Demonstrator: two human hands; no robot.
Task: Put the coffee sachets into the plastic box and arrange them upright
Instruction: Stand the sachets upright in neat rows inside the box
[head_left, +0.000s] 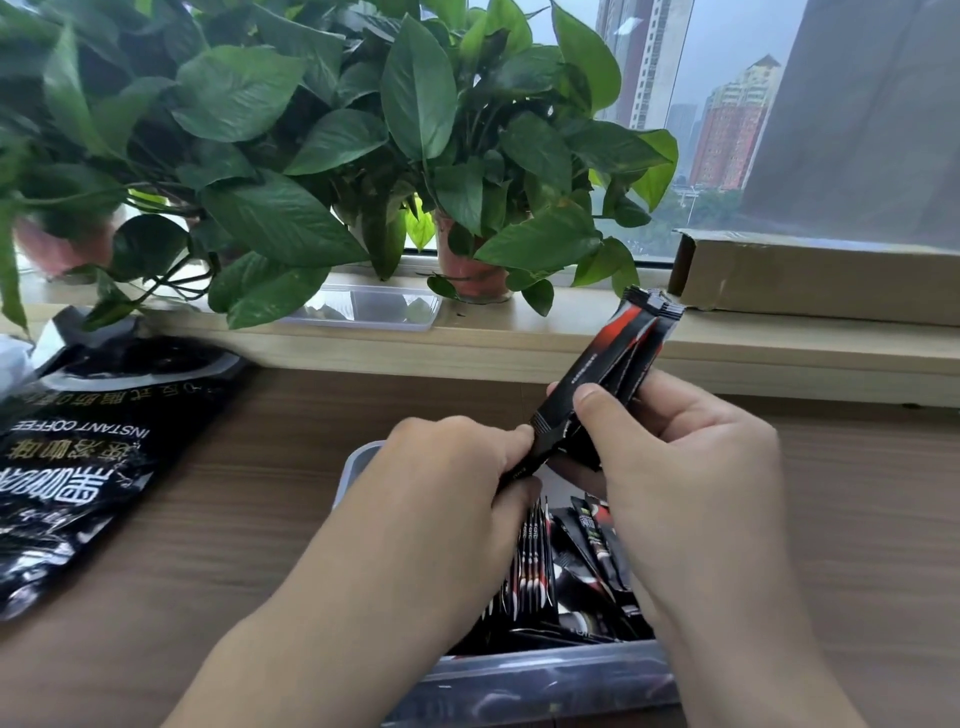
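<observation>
A bundle of coffee sachets (618, 358) is held tilted above the plastic box (545, 670), its top ends leaning up and to the right. The right grip (675, 457) is clenched round the bundle's middle, thumb across the front. The left grip (447, 478) pinches the lower end of the bundle between thumb and fingertips. Both forearms cover much of the box. Between them, more sachets (571, 561) show inside it, some standing on edge in a row, others lying slanted. The box sits on the wooden desk (234, 519). To its left lies a black instant coffee bag (78, 467). Behind, on the windowsill (519, 338), are a clear lid (374, 309), leafy potted plants (415, 130) and a long cardboard box (810, 275).
</observation>
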